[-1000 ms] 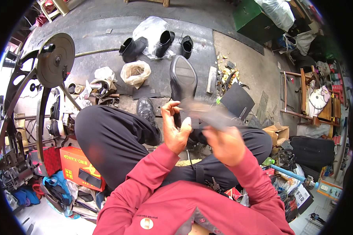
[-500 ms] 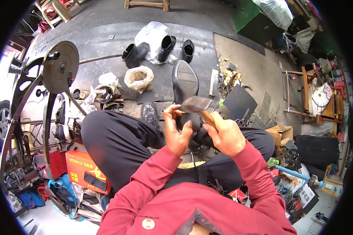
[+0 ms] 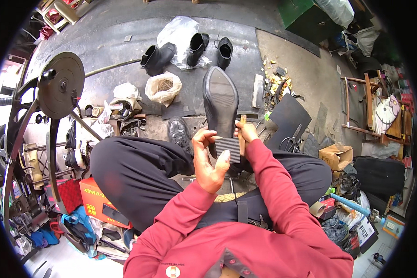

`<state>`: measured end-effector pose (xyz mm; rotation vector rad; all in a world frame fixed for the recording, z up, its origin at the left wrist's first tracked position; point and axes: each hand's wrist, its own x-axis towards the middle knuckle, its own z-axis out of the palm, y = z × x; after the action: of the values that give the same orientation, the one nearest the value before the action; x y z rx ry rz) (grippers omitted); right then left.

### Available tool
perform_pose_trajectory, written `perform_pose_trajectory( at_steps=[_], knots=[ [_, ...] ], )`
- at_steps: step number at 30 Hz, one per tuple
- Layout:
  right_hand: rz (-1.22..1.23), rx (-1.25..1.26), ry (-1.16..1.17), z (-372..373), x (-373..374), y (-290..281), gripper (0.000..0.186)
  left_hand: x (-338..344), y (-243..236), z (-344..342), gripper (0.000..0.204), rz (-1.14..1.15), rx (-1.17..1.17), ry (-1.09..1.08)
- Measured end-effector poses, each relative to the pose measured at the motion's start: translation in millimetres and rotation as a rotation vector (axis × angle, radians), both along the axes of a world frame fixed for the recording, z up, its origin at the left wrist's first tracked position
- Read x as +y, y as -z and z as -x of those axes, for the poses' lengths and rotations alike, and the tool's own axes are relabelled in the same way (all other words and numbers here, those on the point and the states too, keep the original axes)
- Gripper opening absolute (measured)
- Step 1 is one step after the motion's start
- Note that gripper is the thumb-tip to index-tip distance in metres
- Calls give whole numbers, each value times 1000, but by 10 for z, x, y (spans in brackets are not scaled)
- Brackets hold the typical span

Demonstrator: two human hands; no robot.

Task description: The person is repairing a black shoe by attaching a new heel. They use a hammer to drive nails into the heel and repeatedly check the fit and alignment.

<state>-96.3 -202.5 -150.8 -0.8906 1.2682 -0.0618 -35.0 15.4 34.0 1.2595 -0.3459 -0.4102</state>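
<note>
A black shoe is upside down between my knees, its sole facing up and toe pointing away. At its heel end, my left hand holds a ribbed black rubber heel piece, thumb on top and fingers along the far left side. My right hand is closed round the wooden handle of a hammer, just right of the heel piece. The hammer's metal head cannot be made out now. My left foot in a black lace-up shoe rests beyond my left knee.
Three black boots stand ahead near a clear plastic bag. A white sack sits nearer. Scissors lie by a black sheet at right. A machine with a handwheel rises at left, an orange-red box below.
My right hand has turned and drawn closer to the shoe's heel; the hammer head, earlier above the heel piece, no longer shows. My left hand keeps hold, and the heel piece's ribbed face shows more fully.
</note>
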Motion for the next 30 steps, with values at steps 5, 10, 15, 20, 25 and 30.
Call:
perform_pose_trajectory(
  at_steps=[5, 10, 15, 20, 25, 30],
  knots=[
    [312, 153, -293, 32, -10, 422, 31, 63, 48, -21, 77, -36, -23, 16],
    [862, 599, -911, 48, -16, -293, 51, 69, 48, -81, 96, -154, -225, 16],
    [730, -340, -502, -90, 135, -1985, 40, 127, -27, -87, 97, -254, -260, 69],
    [1128, -572, -1138, -128, 502, -2944, 66, 59, 24, -82, 84, -356, -310, 80],
    [1033, -498, -1173, -265, 622, -2924, 59, 35, 56, -75, 76, -364, -297, 65],
    [731, -512, -1054, -144, 442, -2844, 54, 39, -176, -88, 70, -379, -368, -52]
  ],
)
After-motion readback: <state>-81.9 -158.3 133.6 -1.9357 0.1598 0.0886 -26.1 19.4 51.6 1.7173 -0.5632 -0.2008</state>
